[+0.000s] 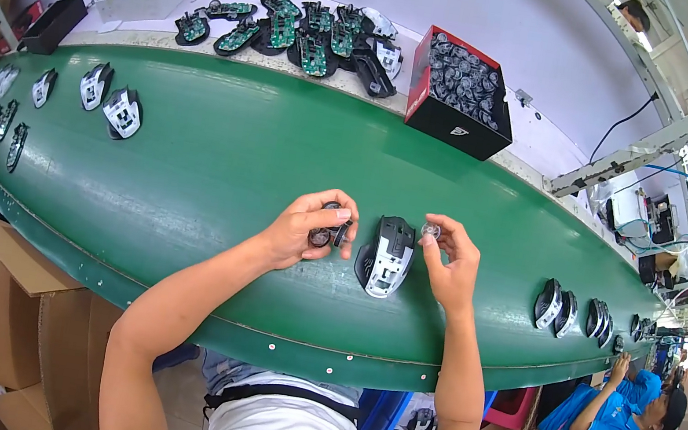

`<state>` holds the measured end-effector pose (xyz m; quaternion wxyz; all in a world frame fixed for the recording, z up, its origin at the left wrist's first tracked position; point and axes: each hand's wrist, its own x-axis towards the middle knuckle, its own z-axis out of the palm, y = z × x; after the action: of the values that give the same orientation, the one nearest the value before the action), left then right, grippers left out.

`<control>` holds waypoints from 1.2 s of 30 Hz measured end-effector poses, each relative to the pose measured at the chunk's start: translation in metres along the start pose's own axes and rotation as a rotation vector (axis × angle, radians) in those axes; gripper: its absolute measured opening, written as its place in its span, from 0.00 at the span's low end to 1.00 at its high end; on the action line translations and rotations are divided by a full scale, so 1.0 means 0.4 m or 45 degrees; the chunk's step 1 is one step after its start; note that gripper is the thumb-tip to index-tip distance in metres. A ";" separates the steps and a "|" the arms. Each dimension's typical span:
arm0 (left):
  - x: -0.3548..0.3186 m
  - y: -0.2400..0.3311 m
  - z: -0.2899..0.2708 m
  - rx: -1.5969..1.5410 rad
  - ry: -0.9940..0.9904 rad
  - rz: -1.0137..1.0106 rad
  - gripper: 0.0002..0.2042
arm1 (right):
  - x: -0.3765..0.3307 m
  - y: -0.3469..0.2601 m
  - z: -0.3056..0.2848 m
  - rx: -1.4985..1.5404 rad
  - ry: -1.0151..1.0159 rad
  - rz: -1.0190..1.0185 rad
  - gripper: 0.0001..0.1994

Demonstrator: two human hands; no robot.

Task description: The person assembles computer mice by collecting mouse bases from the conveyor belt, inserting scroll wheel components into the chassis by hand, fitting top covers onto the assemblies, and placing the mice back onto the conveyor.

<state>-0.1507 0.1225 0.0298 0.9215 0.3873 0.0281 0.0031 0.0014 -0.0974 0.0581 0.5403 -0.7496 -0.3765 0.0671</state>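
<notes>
On the green belt [283, 144] a black and white computer mouse shell [392, 256] lies between my two hands. To its left, my left hand [313, 226] is closed around a few small dark scroll wheels [331, 229]; fingers hide part of them. On the other side, my right hand [451, 256] pinches one small clear scroll wheel [431, 230] between thumb and fingertips, just right of the shell's top end. Neither hand touches the shell.
A red and black box [466, 91] full of scroll wheels stands beyond the belt, beside piled mouse halves with green circuit boards [314, 48]. More shells stand left [123, 112] and right [548, 304]. People in blue work at both ends. Cardboard boxes [21, 291] stand lower left.
</notes>
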 end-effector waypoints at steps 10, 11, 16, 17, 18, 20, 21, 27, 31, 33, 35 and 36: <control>-0.030 -0.042 0.058 0.180 0.011 -0.117 0.14 | -0.072 -0.125 0.098 -0.239 -0.070 -0.531 0.17; -0.030 -0.054 0.071 0.224 -0.027 -0.130 0.15 | -0.084 -0.126 0.099 -0.274 -0.093 -0.568 0.17; -0.031 -0.062 0.074 0.109 -0.170 -0.058 0.18 | -0.101 -0.127 0.116 -0.265 -0.072 -0.564 0.19; -0.032 -0.059 0.076 0.142 -0.134 -0.066 0.17 | -0.101 -0.125 0.119 -0.264 -0.069 -0.588 0.19; -0.033 -0.057 0.077 0.146 -0.110 -0.066 0.17 | -0.103 -0.123 0.122 -0.267 -0.062 -0.609 0.19; -0.033 -0.053 0.081 0.153 -0.085 -0.060 0.17 | -0.109 -0.114 0.121 -0.298 -0.070 -0.604 0.20; -0.032 -0.051 0.087 0.113 -0.066 -0.070 0.15 | -0.110 -0.111 0.121 -0.298 -0.081 -0.565 0.21; -0.035 -0.049 0.069 0.020 -0.028 -0.063 0.11 | -0.099 -0.134 0.135 -0.277 -0.078 -0.562 0.24; -0.017 -0.024 0.045 0.026 0.014 0.031 0.11 | -0.078 -0.124 0.089 -0.412 -0.195 -0.455 0.25; -0.005 -0.010 0.031 -0.011 0.065 0.069 0.11 | -0.065 -0.102 0.048 -0.503 -0.361 -0.350 0.31; -0.005 0.008 0.007 -0.016 0.134 0.159 0.10 | -0.054 -0.087 0.029 -0.627 -0.566 -0.350 0.39; -0.006 0.015 -0.005 -0.012 0.180 0.189 0.10 | -0.050 -0.079 0.032 -0.619 -0.578 -0.361 0.39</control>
<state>-0.1532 0.1281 0.0329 0.9163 0.3829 0.0642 0.0986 -0.0348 -0.0963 0.0739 0.2527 -0.7626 -0.5920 0.0646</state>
